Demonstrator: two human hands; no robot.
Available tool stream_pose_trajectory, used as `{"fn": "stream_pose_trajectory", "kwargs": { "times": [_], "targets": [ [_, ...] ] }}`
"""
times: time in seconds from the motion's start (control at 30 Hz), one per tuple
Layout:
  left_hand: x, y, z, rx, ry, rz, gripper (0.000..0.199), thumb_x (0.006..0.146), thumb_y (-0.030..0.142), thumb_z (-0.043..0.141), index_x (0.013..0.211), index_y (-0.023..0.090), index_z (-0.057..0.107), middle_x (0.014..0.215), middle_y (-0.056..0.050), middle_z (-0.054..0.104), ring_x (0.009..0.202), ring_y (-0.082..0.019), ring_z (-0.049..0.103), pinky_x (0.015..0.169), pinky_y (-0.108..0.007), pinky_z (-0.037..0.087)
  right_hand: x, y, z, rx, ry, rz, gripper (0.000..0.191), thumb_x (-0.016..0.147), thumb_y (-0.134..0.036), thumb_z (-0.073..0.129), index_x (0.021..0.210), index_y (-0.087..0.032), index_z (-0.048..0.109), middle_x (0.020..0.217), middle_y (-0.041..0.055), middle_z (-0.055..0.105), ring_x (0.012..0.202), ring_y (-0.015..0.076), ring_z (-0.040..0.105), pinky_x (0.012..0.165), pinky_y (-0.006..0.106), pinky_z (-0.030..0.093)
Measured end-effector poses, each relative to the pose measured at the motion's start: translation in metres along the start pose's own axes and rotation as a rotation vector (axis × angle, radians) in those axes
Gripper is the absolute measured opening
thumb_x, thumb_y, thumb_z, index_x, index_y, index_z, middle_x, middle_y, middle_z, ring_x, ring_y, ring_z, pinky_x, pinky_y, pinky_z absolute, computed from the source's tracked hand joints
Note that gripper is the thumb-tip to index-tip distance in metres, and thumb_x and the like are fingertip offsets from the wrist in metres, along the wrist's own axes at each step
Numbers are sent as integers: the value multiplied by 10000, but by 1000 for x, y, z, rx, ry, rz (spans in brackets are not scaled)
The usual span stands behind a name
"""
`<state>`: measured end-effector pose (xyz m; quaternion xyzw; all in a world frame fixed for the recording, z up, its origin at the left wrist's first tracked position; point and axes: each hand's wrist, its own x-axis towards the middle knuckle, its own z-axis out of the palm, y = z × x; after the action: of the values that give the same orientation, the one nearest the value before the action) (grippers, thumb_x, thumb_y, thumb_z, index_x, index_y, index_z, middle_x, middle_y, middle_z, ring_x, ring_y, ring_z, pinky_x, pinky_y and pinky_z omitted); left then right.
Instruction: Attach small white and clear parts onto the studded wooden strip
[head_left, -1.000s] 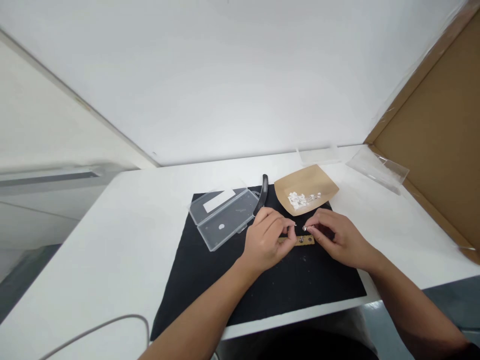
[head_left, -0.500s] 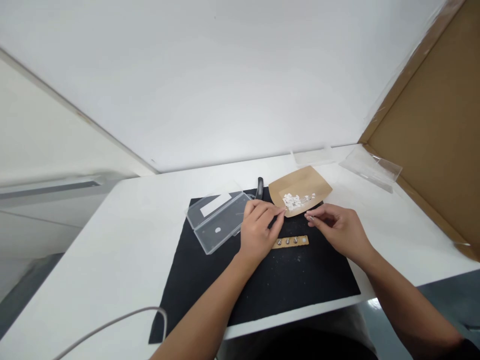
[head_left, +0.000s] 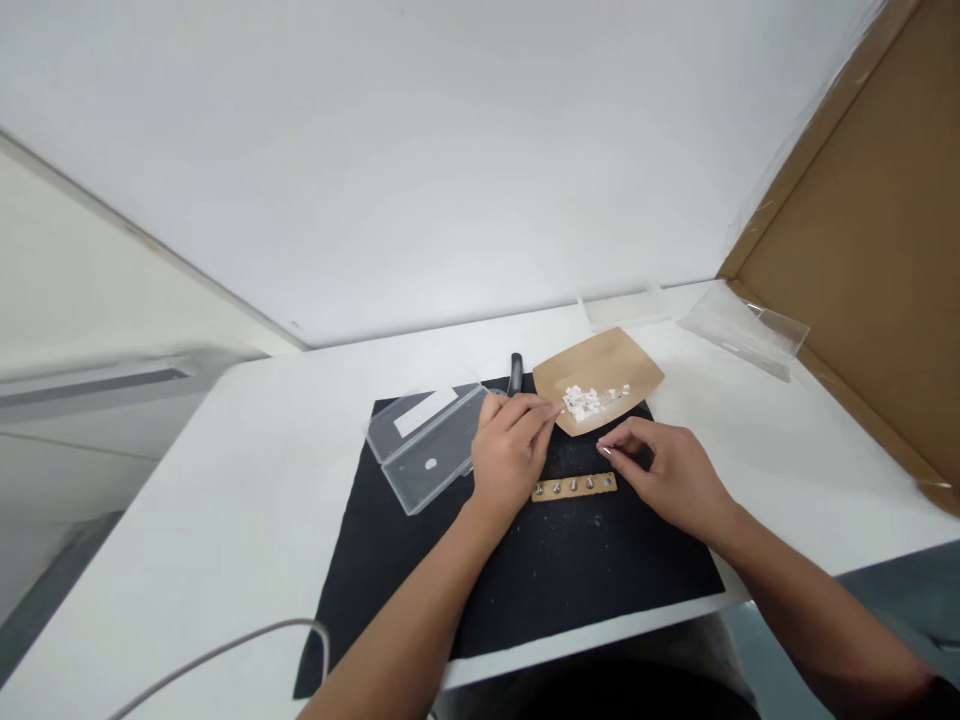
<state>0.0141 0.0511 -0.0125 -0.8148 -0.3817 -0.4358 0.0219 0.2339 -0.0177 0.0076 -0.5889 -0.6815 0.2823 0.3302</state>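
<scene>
The right hand [head_left: 675,475] pinches a small metal piece [head_left: 607,450] by its fingertips, leaving it partly exposed. The left hand [head_left: 506,455] is pinched narrow at the tray [head_left: 622,365], perhaps on a white bit; too small to tell. The strip [head_left: 574,487] lies flat on the mat [head_left: 585,580], its studs [head_left: 574,485] uncovered, within easy reach of both; the tray's nearness keeps reaches short.

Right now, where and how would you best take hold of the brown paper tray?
I'd pinch the right-hand end of the brown paper tray by its rim, coming from the right. That end looks bare and thin-walled, while the white bits lie toward the near side and the left hand is by the near-left edge. Keep it level; it looks shallow.
</scene>
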Motion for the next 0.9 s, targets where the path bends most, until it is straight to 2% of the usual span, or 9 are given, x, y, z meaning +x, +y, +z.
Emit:
{"fn": "stream_pose_trajectory", "kwargs": {
  "times": [0.13, 0.2, 0.3, 0.43, 0.57, 0.67, 0.9],
  "targets": [
    [-1, 0, 1, 24, -63, 16, 235, 1022, 148, 617, 1163, 244, 779, 1052, -45, 796, 814, -191, 531, 764, -335, 466, -1, 1, 0, -64, 40, -24, 88, 900, -200, 715, 904, -258, 781, 814, -1, 652, 678, 153, 612, 645, 303, 470],
    [-1, -1, -1, 39, -69, 19, 290, 1034, 145, 583, 1248, 247, 751, 1070, -56, 795, 815, -193, 546, 754, -340, 468, -1, 2, 0, -68, 56, -32, 98, 896, -195, 714, 852, -252, 781, 826, 9, 620, 679, 151, 588, 629, 301, 454],
    [-3, -1, -9, 30, -63, 22, 325, 1036, 160, 577, 1334, 222, 694, 1080, -72, 792, 857, -200, 620, 789, -367, 485, -1, 3, -1, -27, 9, -7, 108, 884, -172, 716, 834, -248, 773, 799, -3, 609, 645, 136, 559, 609, 291, 440],
    [-7, -1, -23, -66, -118, 129, 255, 976, 276, 694, 1218, 199, 714, 1034, -71, 786, 896, -220, 673, 851, -413, 500, -1, 3, -1, -11, -99, 78, 103, 857, -149, 742, 829, -247, 760, 748, -28, 622, 621, 124, 553, 597, 277, 422],
    [-11, 2, -29, -173, -304, 284, 344, 906, 420, 774, 1156, 187, 732, 1015, -73, 769, 920, -230, 629, 847, -386, 529, 0, 6, 2, -94, -218, 131, 82, 844, -212, 797, 782, -245, 754, 738, -25, 647, 649, 135, 571, 599, 279, 397],
    [-13, 6, -30, -211, -400, 313, 421, 897, 505, 764, 1154, 174, 733, 1010, -78, 753, 911, -232, 585, 816, -364, 542, 0, 8, 3, -116, -271, 150, 68, 844, -242, 811, 797, -253, 763, 760, -21, 666, 674, 143, 584, 610, 282, 399],
    [-18, 7, -26, -98, -557, 325, 283, 975, 397, 677, 1139, 170, 719, 1002, -82, 712, 941, -240, 569, 796, -353, 547, 3, 10, 0, -116, -332, 155, 58, 870, -204, 784, 865, -261, 782, 828, -16, 684, 703, 145, 603, 648, 288, 441]
  ]
}}
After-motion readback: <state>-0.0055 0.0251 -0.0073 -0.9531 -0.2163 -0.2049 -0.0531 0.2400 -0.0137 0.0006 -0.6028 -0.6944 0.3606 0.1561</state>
